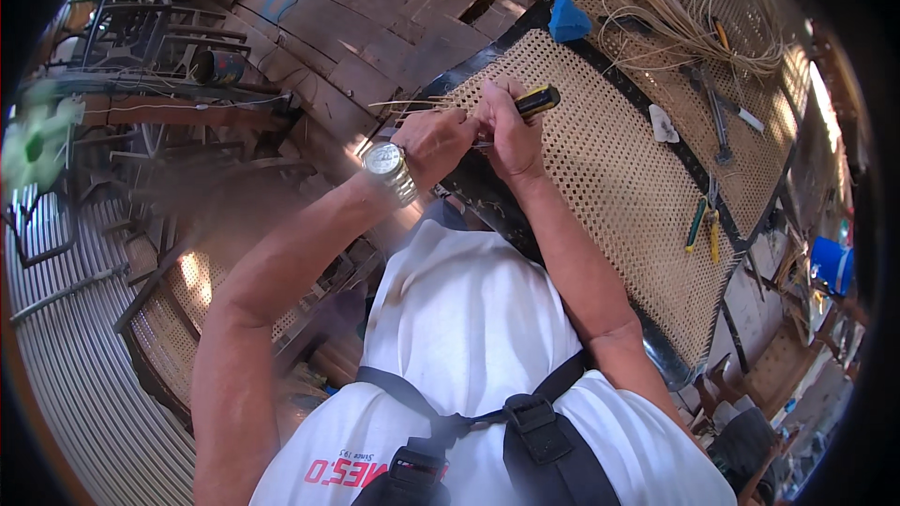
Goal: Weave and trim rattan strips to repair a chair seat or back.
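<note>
A woven cane panel [600, 159] in a black frame lies at a slant in front of me. At its near left edge my two hands meet. My right hand [511, 131] is closed around a tool with a black-and-yellow handle [536, 101]; its working end is hidden by my fingers. My left hand [436, 142], with a metal watch on the wrist, is closed at the frame's edge, fingertips against the right hand. What it pinches cannot be made out. Thin loose cane strands [403, 105] stick out to the left beside it.
On the panel lie a blue block [569, 19], a coil of cane [689, 9], a hammer [717, 122], a white lump [663, 124] and green-and-yellow-handled pliers [705, 220]. Dark chair frames [141, 33] stack up at left above corrugated sheet [66, 365]. A blue container [832, 265] stands far right.
</note>
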`<state>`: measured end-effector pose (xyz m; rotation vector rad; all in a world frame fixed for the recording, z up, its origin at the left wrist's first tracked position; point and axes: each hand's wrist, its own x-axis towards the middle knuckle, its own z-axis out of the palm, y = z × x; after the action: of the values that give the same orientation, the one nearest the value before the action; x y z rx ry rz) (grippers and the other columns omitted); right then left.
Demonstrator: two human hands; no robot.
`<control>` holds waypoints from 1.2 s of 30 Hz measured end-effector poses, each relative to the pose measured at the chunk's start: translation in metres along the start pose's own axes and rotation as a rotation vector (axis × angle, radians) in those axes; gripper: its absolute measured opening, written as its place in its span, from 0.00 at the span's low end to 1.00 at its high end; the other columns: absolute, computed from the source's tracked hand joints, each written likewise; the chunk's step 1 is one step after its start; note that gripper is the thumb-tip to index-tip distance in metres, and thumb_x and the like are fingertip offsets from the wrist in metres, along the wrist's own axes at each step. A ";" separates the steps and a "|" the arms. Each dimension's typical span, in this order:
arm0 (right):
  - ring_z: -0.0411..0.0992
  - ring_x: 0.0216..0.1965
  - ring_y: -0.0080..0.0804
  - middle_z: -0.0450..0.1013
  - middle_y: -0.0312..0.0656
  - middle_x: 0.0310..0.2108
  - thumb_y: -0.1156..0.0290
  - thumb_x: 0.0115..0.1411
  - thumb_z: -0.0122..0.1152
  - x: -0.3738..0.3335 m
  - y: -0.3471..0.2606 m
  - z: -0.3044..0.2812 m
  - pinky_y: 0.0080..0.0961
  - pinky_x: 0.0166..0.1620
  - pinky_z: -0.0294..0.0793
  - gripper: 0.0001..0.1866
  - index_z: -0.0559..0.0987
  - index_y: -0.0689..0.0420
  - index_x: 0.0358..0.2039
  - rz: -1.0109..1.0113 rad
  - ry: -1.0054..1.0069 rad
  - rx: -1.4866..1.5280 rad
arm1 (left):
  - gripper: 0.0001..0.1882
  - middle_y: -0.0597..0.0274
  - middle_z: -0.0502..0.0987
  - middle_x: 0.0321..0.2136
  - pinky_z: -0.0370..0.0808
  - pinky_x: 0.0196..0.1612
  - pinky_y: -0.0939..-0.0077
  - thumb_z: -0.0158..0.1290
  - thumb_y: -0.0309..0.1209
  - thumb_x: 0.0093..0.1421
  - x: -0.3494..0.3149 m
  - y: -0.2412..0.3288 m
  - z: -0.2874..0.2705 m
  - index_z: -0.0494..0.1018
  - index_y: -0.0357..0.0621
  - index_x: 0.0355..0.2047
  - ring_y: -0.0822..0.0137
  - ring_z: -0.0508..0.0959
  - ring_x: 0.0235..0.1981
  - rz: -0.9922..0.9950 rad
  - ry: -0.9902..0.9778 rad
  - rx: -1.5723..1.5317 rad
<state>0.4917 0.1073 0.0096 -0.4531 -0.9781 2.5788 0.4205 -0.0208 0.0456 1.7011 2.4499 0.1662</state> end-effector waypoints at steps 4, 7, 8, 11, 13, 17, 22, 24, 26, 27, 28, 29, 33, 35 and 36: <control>0.56 0.22 0.10 0.60 0.23 0.19 0.71 0.67 0.57 -0.006 0.004 0.000 0.15 0.26 0.58 0.19 0.64 0.48 0.19 -0.041 0.020 -0.067 | 0.11 0.56 0.75 0.32 0.80 0.34 0.61 0.56 0.27 0.57 -0.005 0.003 0.001 0.74 0.44 0.41 0.52 0.80 0.33 -0.064 -0.013 -0.056; 0.56 0.22 0.10 0.60 0.23 0.19 0.70 0.67 0.57 -0.010 0.002 0.001 0.16 0.26 0.58 0.18 0.64 0.48 0.19 -0.036 0.035 -0.057 | 0.11 0.56 0.74 0.32 0.79 0.35 0.60 0.56 0.28 0.57 -0.006 0.009 0.000 0.74 0.45 0.42 0.52 0.80 0.34 -0.096 -0.024 -0.068; 0.57 0.22 0.10 0.60 0.24 0.19 0.70 0.67 0.57 -0.011 0.002 0.002 0.16 0.27 0.59 0.18 0.64 0.48 0.19 -0.023 0.056 -0.056 | 0.11 0.56 0.75 0.33 0.79 0.35 0.60 0.56 0.28 0.58 -0.007 0.010 0.000 0.74 0.45 0.42 0.51 0.80 0.35 -0.130 -0.031 -0.104; 0.58 0.22 0.12 0.61 0.24 0.18 0.70 0.67 0.57 -0.008 0.007 -0.002 0.17 0.27 0.60 0.18 0.66 0.48 0.20 -0.051 0.064 -0.158 | 0.13 0.56 0.75 0.34 0.80 0.36 0.60 0.56 0.28 0.58 -0.007 0.013 0.001 0.74 0.47 0.44 0.51 0.80 0.36 -0.162 -0.038 -0.147; 0.58 0.21 0.13 0.60 0.25 0.17 0.67 0.68 0.57 0.000 0.000 -0.001 0.18 0.26 0.60 0.18 0.66 0.48 0.20 -0.021 0.032 -0.134 | 0.11 0.56 0.76 0.34 0.79 0.37 0.60 0.57 0.29 0.58 -0.008 0.011 0.007 0.75 0.46 0.42 0.51 0.80 0.36 -0.323 -0.057 -0.238; 0.54 0.17 0.17 0.56 0.28 0.15 0.56 0.71 0.54 0.010 -0.036 -0.017 0.22 0.26 0.58 0.23 0.63 0.48 0.19 -0.015 0.071 0.103 | 0.08 0.55 0.83 0.30 0.79 0.35 0.63 0.60 0.31 0.60 -0.029 0.013 -0.005 0.78 0.40 0.36 0.53 0.83 0.32 -0.245 0.319 -0.343; 0.48 0.16 0.21 0.52 0.29 0.14 0.48 0.72 0.49 0.017 -0.065 -0.032 0.25 0.26 0.53 0.26 0.61 0.48 0.19 -0.031 0.063 0.263 | 0.07 0.68 0.81 0.27 0.73 0.32 0.81 0.62 0.29 0.62 -0.073 0.033 0.016 0.81 0.41 0.39 0.78 0.76 0.27 -0.725 0.543 -0.752; 0.48 0.16 0.21 0.52 0.29 0.14 0.47 0.72 0.49 0.018 -0.057 -0.028 0.25 0.26 0.53 0.27 0.62 0.48 0.19 -0.007 0.023 0.231 | 0.12 0.72 0.78 0.30 0.70 0.33 0.84 0.63 0.34 0.63 -0.079 0.033 0.028 0.79 0.38 0.40 0.81 0.72 0.29 -0.881 0.457 -0.945; 0.49 0.16 0.22 0.52 0.29 0.14 0.46 0.71 0.50 0.017 -0.045 -0.018 0.25 0.26 0.53 0.27 0.62 0.48 0.20 0.053 0.010 0.221 | 0.17 0.70 0.77 0.31 0.70 0.34 0.84 0.64 0.38 0.62 -0.073 0.037 0.036 0.77 0.36 0.42 0.81 0.72 0.30 -0.958 0.510 -0.972; 0.49 0.16 0.22 0.52 0.29 0.14 0.45 0.71 0.50 0.015 -0.040 -0.015 0.25 0.26 0.53 0.27 0.62 0.48 0.20 0.106 0.003 0.212 | 0.22 0.68 0.76 0.33 0.70 0.34 0.84 0.65 0.42 0.61 -0.069 0.039 0.035 0.75 0.34 0.43 0.81 0.72 0.32 -1.028 0.556 -0.997; 0.51 0.17 0.20 0.54 0.28 0.15 0.44 0.70 0.51 0.014 -0.037 -0.013 0.24 0.26 0.54 0.26 0.65 0.48 0.21 0.130 -0.014 0.200 | 0.32 0.64 0.75 0.31 0.72 0.36 0.77 0.66 0.51 0.58 -0.065 0.038 0.033 0.71 0.33 0.46 0.74 0.73 0.31 -1.071 0.541 -1.020; 0.51 0.17 0.20 0.54 0.28 0.15 0.44 0.70 0.51 0.013 -0.036 -0.011 0.24 0.26 0.54 0.26 0.65 0.48 0.21 0.130 -0.012 0.195 | 0.32 0.64 0.75 0.31 0.72 0.36 0.77 0.66 0.51 0.58 -0.062 0.037 0.030 0.71 0.33 0.46 0.74 0.73 0.31 -1.071 0.540 -1.026; 0.56 0.20 0.18 0.64 0.32 0.24 0.46 0.71 0.51 0.004 -0.047 0.006 0.20 0.28 0.58 0.21 0.73 0.52 0.35 0.196 0.097 -0.002 | 0.51 0.44 0.72 0.49 0.71 0.54 0.66 0.67 0.63 0.50 -0.060 0.026 0.030 0.65 0.25 0.54 0.56 0.74 0.50 -1.139 0.563 -0.839; 0.59 0.23 0.17 0.66 0.33 0.29 0.49 0.72 0.50 0.001 -0.054 0.010 0.20 0.29 0.61 0.20 0.72 0.55 0.44 0.114 0.082 -0.072 | 0.59 0.37 0.70 0.53 0.68 0.61 0.61 0.67 0.65 0.47 -0.055 0.027 0.029 0.60 0.22 0.59 0.48 0.72 0.57 -1.118 0.474 -0.765; 0.61 0.25 0.17 0.67 0.35 0.31 0.56 0.73 0.50 0.001 -0.062 0.011 0.20 0.30 0.64 0.16 0.71 0.56 0.48 0.080 0.040 -0.089 | 0.59 0.37 0.70 0.53 0.68 0.61 0.61 0.67 0.65 0.47 -0.052 0.025 0.031 0.60 0.22 0.59 0.48 0.72 0.57 -1.118 0.477 -0.771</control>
<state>0.4992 0.1447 0.0595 -0.5764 -1.0857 2.5936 0.4674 -0.0604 0.0231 -0.0906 2.6565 1.2208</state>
